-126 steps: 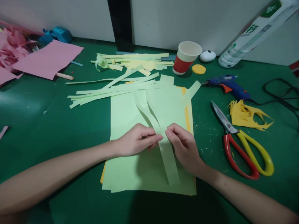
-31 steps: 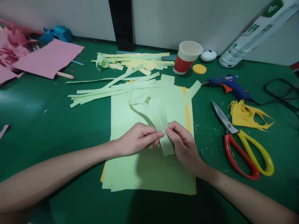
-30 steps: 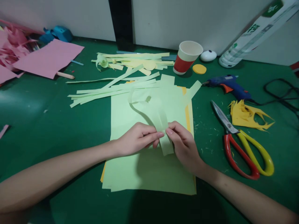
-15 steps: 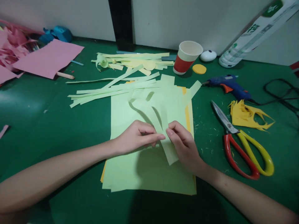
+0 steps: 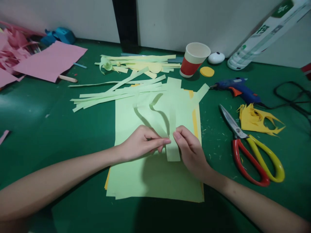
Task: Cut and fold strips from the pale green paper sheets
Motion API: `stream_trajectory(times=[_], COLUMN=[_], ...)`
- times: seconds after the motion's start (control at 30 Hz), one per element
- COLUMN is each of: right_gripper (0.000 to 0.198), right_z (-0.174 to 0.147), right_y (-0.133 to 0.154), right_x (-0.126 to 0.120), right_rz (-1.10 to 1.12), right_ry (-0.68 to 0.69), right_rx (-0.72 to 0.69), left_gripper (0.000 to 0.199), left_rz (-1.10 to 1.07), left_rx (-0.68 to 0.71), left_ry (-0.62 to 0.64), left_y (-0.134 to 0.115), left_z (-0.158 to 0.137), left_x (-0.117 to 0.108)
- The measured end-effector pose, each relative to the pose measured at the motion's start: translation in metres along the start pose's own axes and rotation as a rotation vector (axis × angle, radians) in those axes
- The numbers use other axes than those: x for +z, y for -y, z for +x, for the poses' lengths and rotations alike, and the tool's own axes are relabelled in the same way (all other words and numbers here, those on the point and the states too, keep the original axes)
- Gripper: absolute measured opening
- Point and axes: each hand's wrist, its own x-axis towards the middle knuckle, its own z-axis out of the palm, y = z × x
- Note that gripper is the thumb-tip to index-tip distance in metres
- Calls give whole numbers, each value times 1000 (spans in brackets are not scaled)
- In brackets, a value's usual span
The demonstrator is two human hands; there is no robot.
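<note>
Pinching light green paper strip [image 5: 173,147] between both hands: left hand [image 5: 138,144] and right hand [image 5: 191,152] fingers grasping it above green paper sheets [image 5: 136,174], strip curling away behind. Scissors [image 5: 247,149] lying right on green surface [image 5: 48,129], glue gun [image 5: 236,88] beyond.

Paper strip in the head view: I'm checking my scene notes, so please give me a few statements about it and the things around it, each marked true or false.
1. Both the left hand and the right hand pinch the light green paper strip. True.
2. The scissors lie to the left of the green paper sheets. False: they lie to the right, on the green mat.
3. The paper cup lies tipped on its side. False: it stands upright, mouth up.
4. The blue glue gun lies beyond the scissors, untouched. True.
5. The pink sheet lies under the hands. False: it lies at far left.
</note>
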Motion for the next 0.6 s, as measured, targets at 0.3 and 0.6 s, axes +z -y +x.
stream_trajectory(times=[0.3,0.6], right_gripper=[23,27], right_z=[1,-2], right_y=[0,-1], right_x=[0,-4], right_rz=[63,140], right_ry=[41,211], right_rx=[82,61], left_gripper=[28,32], left_rz=[75,-36], left_rx=[44,41], left_ry=[85,1], left_y=[-2,-2], left_z=[0,-3], left_x=[-3,-3])
